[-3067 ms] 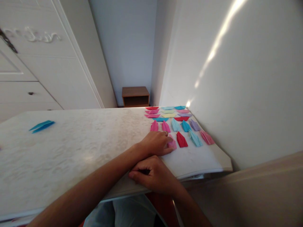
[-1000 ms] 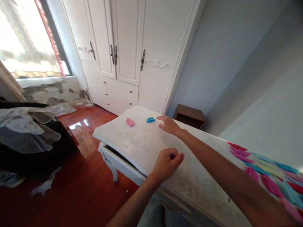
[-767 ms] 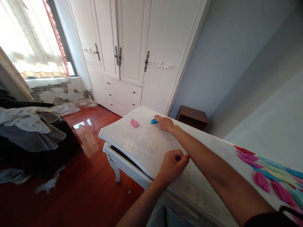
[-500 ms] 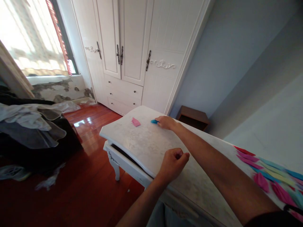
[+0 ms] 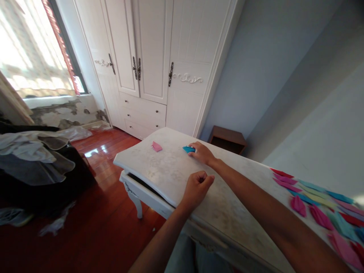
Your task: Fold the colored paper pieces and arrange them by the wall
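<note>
A blue folded paper piece (image 5: 188, 149) is at the far part of the white table (image 5: 170, 170). Its right end sits between the thumb and fingers of my right hand (image 5: 202, 152), which are curled round it. To the left lies a pink folded paper piece (image 5: 156, 146), untouched. My left hand (image 5: 196, 188) is closed in a loose fist over the table's near edge, and I see nothing in it. More folded paper strips (image 5: 315, 195) in pink, red, blue, yellow and green lie in rows at the table's right end.
A table drawer (image 5: 148, 191) is slightly pulled out on the near side. Behind the table stand a white wardrobe (image 5: 153, 57) and a small brown cabinet (image 5: 227, 138) by the wall. Clothes (image 5: 31, 148) are heaped on a dark object at left, above a red wooden floor (image 5: 105, 204).
The thumb and fingers of my right hand have spread a little at the blue piece, and more of its face shows. The camera view has shifted slightly right. My left hand stays closed.
</note>
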Tool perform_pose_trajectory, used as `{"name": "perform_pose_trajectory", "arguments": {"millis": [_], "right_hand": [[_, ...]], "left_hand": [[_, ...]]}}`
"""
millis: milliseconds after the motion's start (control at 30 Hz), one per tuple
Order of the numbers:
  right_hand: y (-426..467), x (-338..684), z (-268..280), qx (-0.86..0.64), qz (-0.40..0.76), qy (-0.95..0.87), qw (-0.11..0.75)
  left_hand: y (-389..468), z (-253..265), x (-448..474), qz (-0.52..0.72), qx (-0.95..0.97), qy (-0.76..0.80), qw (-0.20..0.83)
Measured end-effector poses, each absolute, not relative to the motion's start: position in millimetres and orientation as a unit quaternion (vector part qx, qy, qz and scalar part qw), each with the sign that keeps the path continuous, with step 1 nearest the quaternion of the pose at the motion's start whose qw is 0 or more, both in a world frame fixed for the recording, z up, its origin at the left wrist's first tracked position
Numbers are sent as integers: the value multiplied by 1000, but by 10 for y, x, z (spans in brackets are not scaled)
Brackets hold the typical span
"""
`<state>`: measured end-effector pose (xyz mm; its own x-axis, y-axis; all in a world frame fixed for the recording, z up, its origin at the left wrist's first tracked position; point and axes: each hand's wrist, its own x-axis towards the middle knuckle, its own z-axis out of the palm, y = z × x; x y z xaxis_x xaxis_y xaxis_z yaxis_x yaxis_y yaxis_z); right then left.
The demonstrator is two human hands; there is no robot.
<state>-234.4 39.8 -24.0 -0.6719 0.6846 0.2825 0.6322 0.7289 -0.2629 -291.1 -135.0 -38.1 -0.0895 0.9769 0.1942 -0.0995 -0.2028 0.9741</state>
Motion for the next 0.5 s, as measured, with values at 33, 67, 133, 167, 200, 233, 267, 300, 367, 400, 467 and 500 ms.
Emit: {"name": "perform_pose_trajectory", "arguments": {"millis": [33, 67, 133, 167, 200, 233, 267, 300, 367, 400, 467, 500], "right_hand": [[380, -2305, -251, -359, 81, -910, 194], [357, -2269, -257, -354, 90, -909, 202], [293, -2204, -258, -344, 104, -907, 219], [251, -2174, -254, -340, 110, -905, 231], [201, -2145, -247, -337, 117, -901, 247], [144, -2116, -238, -334, 124, -895, 269], [79, -2088, -227, -334, 132, -885, 296], [7, -2060, -214, -338, 140, -871, 329], [-159, -2002, -186, -352, 155, -834, 396], [-250, -1973, -171, -360, 160, -816, 424], [-436, -1911, -142, -368, 155, -791, 463], [-525, -1878, -131, -367, 144, -787, 475]], "left_hand": [[-1346, -384, -2912, 592, 497, 441, 457], [-1343, -388, -2913, 591, 494, 442, 459], [-1338, -395, -2916, 593, 488, 444, 461], [-1337, -398, -2918, 596, 485, 445, 461], [-1335, -400, -2921, 599, 479, 446, 461], [-1334, -400, -2924, 604, 472, 447, 461], [-1333, -399, -2927, 612, 461, 449, 460], [-1333, -395, -2931, 622, 448, 452, 457], [-1332, -380, -2937, 647, 418, 455, 447], [-1332, -370, -2939, 661, 401, 455, 442], [-1333, -349, -2938, 680, 372, 452, 441], [-1334, -339, -2937, 683, 364, 451, 445]]}}
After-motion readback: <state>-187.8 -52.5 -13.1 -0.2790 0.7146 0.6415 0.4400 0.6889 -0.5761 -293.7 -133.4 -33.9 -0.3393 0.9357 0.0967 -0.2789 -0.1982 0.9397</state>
